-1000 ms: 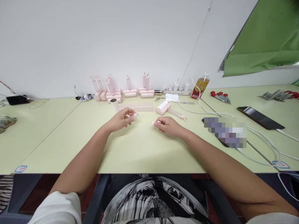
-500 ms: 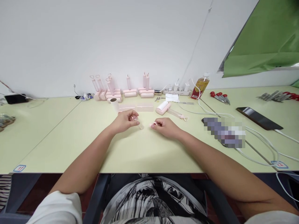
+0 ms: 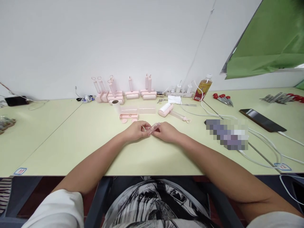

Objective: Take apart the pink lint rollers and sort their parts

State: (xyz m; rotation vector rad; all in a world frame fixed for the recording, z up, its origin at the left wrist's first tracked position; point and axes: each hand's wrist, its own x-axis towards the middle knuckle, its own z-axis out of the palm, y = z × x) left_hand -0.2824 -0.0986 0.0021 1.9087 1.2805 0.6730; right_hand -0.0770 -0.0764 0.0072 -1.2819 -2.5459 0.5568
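My left hand (image 3: 137, 130) and my right hand (image 3: 168, 131) meet over the table, fingers closed on a clear pinkish lint roller handle (image 3: 154, 128). The handle slants between them, its right end higher; my right fingers partly cover that end. Just beyond my left hand lies an open pink roller housing (image 3: 129, 116), with a round pink end cap (image 3: 124, 121) in front of it. Behind that are a white paper roll (image 3: 117, 107) standing on end and a clear pink cover (image 3: 147, 109). A lint roller (image 3: 166, 109) with a heart-loop handle lies beyond my right hand.
Several upright pink lint rollers (image 3: 131, 94) line the wall. Right of them are a power strip (image 3: 179, 94), a drink bottle (image 3: 203, 88) and red-handled tools (image 3: 223, 99). A phone (image 3: 262, 120) and white cables (image 3: 263, 152) lie on the right.
My hands have come together, the left one moving right and nearer to me. The clear handle is now held between both, and the pink housing and caps behind my left hand are uncovered.
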